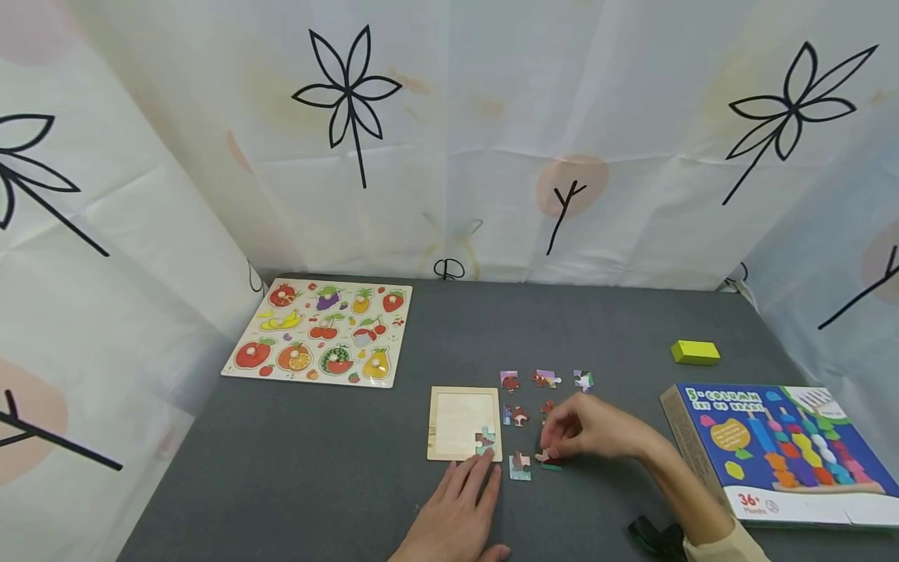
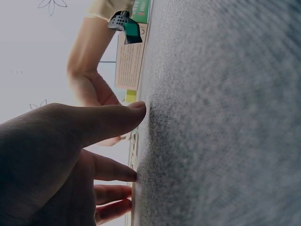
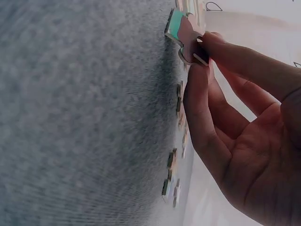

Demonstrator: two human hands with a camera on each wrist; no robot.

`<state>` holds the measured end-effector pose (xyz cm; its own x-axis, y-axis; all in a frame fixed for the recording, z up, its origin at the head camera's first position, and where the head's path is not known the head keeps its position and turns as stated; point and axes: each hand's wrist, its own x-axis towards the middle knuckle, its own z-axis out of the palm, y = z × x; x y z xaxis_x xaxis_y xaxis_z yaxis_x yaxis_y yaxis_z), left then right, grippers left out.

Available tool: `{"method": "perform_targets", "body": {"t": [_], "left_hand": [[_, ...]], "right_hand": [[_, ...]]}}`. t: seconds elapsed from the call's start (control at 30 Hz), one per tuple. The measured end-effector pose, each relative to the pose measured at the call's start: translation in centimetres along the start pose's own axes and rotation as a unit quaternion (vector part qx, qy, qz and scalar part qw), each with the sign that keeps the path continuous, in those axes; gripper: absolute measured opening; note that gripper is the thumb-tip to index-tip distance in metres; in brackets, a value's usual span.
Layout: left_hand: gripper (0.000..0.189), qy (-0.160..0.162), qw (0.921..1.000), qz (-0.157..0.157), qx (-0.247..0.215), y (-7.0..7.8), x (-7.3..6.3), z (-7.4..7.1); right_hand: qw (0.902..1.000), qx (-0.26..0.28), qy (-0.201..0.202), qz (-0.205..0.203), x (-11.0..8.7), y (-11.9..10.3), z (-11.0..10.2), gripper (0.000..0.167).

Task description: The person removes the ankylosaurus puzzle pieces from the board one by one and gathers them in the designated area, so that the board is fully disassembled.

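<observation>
My right hand [image 1: 597, 428] pinches a jigsaw piece [image 3: 187, 40] between thumb and fingertips. The piece has a teal edge and a pinkish-brown shape, and in the right wrist view it tilts close over the table. My left hand [image 1: 458, 499] lies with fingers extended, fingertips at the lower edge of a square wooden puzzle tray [image 1: 449, 421]. One piece [image 1: 485, 442] sits in the tray's lower right corner. Just right of the tray lies another teal-edged piece [image 1: 520, 467]. Several more pieces, including a purple-cornered one [image 1: 509, 380], are spread in rows beyond; my right hand partly covers one.
A fruit peg board [image 1: 316, 332] lies at the back left. On the right are a blue toy box [image 1: 794, 453] and a yellow-green block [image 1: 695, 352]. A white patterned curtain [image 1: 492, 117] hangs behind the grey table [image 1: 316, 468]. A black strap [image 1: 656, 538] shows by my right sleeve.
</observation>
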<state>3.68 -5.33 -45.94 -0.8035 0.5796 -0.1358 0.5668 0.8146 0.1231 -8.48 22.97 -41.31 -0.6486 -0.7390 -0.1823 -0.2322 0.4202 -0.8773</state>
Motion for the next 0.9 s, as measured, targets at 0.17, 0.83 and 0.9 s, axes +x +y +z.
{"method": "perform_targets", "body": {"t": [0.17, 0.83, 0.9], "left_hand": [[0.087, 0.004, 1.0, 0.003, -0.002, -0.1, 0.0, 0.1], [0.086, 0.016, 0.9998, 0.013, -0.004, -0.3, -0.1, 0.3], [0.085, 0.01, 0.9999, 0.01, -0.009, -0.2, -0.1, 0.2]], "right_hand": [[0.9998, -0.01, 0.003, 0.017, -0.4, 0.2, 0.3, 0.005], [0.9997, -0.012, 0.023, -0.001, 0.2, -0.4, 0.8, 0.009], [0.9997, -0.006, 0.022, -0.005, 0.5, -0.5, 0.9, 0.01]]}}
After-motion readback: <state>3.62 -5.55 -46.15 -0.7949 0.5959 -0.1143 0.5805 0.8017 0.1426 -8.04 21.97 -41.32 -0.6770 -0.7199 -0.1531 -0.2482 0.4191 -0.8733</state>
